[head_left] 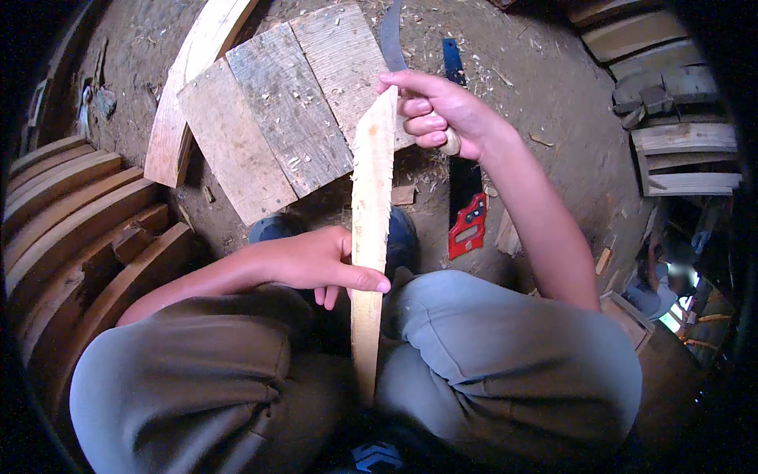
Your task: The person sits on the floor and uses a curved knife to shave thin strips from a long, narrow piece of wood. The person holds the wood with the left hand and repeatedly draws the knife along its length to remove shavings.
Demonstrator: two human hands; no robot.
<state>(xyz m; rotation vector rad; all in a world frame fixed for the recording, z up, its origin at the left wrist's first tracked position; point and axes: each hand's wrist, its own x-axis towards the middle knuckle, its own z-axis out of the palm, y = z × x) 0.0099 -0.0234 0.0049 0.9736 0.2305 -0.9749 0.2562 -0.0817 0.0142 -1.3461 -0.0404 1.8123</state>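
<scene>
A pale strip of wood point(369, 213) stands between my knees, its upper end cut to a slanted point and its edges rough with splinters. My left hand point(324, 265) is wrapped round its lower half, thumb across the front. In my right hand point(442, 114) is a knife with a curved blade point(391, 39); the fingers close round its light handle, whose butt shows below the little finger. The blade points away from me, just beyond the strip's tip. My right index finger lies at that tip; whether it touches the wood I cannot tell.
Beyond the strip lies a low board of planks point(272, 103) strewn with shavings. A handsaw with a red handle point(467, 227) lies on the dirt floor at right. Curved timbers point(79, 205) are stacked at left, more wood point(687, 138) at right. Another person point(655, 292) is at far right.
</scene>
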